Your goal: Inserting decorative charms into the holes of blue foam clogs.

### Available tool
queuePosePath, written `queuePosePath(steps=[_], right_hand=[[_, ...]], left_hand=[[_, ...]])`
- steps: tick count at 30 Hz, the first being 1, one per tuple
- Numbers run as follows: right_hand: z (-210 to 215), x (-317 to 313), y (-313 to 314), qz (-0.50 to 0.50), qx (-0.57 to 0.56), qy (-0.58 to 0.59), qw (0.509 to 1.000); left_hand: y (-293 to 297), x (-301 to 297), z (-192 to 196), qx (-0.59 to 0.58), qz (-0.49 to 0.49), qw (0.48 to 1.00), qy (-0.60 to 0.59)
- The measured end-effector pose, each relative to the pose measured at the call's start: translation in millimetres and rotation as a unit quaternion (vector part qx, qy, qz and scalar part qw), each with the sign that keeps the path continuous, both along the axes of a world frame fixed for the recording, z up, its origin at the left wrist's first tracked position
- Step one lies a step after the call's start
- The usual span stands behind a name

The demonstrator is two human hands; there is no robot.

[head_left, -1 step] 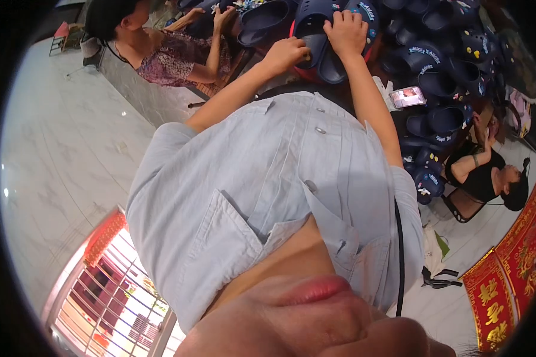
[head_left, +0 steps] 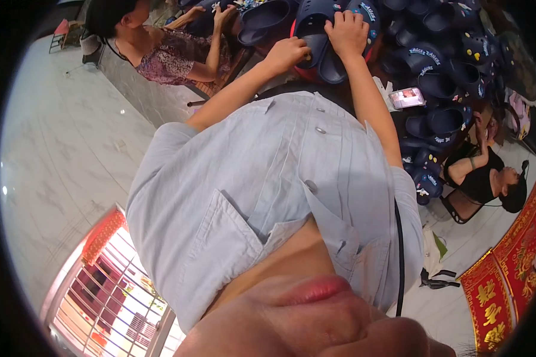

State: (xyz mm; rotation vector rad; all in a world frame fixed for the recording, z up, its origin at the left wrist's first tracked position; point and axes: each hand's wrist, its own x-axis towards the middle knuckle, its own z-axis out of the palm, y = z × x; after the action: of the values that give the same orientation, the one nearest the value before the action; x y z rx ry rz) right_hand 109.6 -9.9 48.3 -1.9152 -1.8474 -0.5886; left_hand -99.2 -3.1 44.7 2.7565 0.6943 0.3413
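Observation:
A pair of navy clogs lies before me at the top of the view, over something red. My left hand (head_left: 288, 52) is closed at the near left side of the left clog (head_left: 317, 49), fingers curled against its rim; the fingertips are partly hidden. Over the right clog (head_left: 332, 70) rests my right hand (head_left: 347, 35), its fingers apart and bent over the shoe's upper. Another navy clog (head_left: 268, 25) sits just left of the pair.
Many navy clogs with charms (head_left: 438, 83) are heaped on the right. A lit phone (head_left: 407, 97) lies beside my right forearm. One person (head_left: 167, 59) sits at the upper left with hands raised; another person (head_left: 479, 169) in black sits on the right.
Both my hands and the pair of clogs stay in place. The person on the right has shifted an arm slightly.

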Motion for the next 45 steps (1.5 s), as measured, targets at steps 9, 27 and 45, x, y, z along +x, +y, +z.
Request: queuePosePath(steps=[9,27,45], right_hand=[[-1,0,-2,0.017,-0.015,0.015,1.0],[4,-1,-4,0.019,-0.032,0.02,0.999],[9,-4,-4,0.02,-0.044,0.022,0.999]], left_hand=[[-6,9,-15,0.026,0.087,0.995,-0.03],[17,14,1,-0.208,0.256,0.904,-0.271],[150,17,-33,-0.523,0.188,0.823,-0.117]])
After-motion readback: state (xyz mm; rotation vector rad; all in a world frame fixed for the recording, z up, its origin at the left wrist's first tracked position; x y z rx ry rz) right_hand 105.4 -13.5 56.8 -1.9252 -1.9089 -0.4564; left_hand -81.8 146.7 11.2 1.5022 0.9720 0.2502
